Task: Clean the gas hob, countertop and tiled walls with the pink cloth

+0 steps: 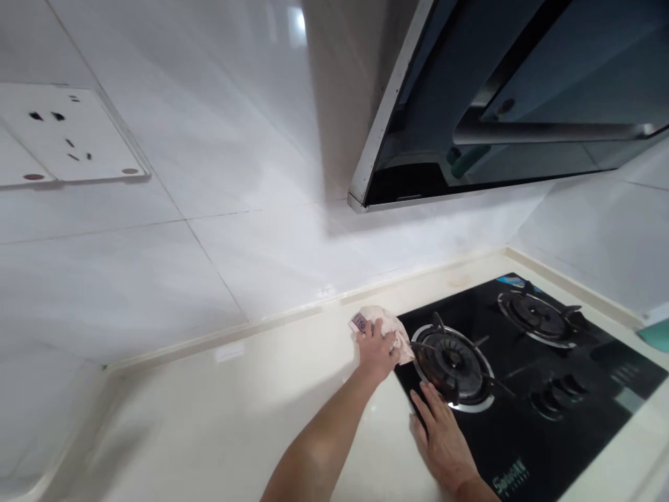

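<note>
My left hand (376, 348) presses down on a crumpled pale cloth (387, 324) lying on the cream countertop (235, 418), right at the back left corner of the black glass gas hob (523, 418). Its fingers are curled over the cloth. My right hand (442, 436) lies flat with fingers stretched out on the hob's front left part, beside the left burner (454, 362). It holds nothing.
A second burner (538, 317) sits at the hob's far right, with round knobs (557, 394) near its front edge. A dark range hood (496, 104) hangs above. White tiled walls surround the counter, with a socket plate (67, 136) at upper left.
</note>
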### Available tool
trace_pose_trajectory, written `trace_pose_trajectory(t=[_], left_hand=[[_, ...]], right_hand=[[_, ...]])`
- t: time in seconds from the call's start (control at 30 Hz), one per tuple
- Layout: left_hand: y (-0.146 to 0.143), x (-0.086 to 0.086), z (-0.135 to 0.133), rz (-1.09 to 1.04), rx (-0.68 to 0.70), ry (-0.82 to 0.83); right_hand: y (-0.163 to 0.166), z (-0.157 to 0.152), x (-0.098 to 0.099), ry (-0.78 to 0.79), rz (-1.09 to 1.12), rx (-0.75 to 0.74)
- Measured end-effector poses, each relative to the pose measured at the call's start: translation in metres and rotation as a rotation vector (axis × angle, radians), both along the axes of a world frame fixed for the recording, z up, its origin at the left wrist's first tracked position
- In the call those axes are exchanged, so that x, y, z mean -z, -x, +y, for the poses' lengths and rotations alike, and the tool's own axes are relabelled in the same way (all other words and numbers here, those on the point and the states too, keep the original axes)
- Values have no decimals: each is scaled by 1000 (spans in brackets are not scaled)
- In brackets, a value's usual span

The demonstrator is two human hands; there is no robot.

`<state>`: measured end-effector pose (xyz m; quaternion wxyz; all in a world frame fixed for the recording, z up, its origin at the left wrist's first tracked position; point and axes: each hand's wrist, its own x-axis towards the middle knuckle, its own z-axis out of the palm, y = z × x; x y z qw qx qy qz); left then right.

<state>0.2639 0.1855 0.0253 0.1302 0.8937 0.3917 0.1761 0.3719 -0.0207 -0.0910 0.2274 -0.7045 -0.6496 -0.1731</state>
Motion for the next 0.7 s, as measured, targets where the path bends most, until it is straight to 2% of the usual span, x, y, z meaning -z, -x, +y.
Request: trace_pose_trajectory(t=[0.1, 0.2, 0.33, 0.43, 0.5, 0.57, 0.7], left_hand=[[34, -4, -26, 60, 19, 28], [87, -2, -71, 112, 64, 68], [164, 15, -134, 192, 80, 191], [198, 27, -160, 269, 92, 320], [204, 30, -164, 270, 75, 326], [198, 30, -159, 230, 61, 268], [157, 20, -126, 167, 126, 198]], right_hand=[[-2, -1, 2, -8, 11, -7], [-4, -1, 4, -11, 0, -29], [-4, -1, 5, -26, -11, -38], [-3, -2, 2, -24, -10, -36], [-2, -2, 1, -19, -10, -39], [-2, -3, 1, -26, -21, -45], [-7, -3, 7, -60, -45, -72]])
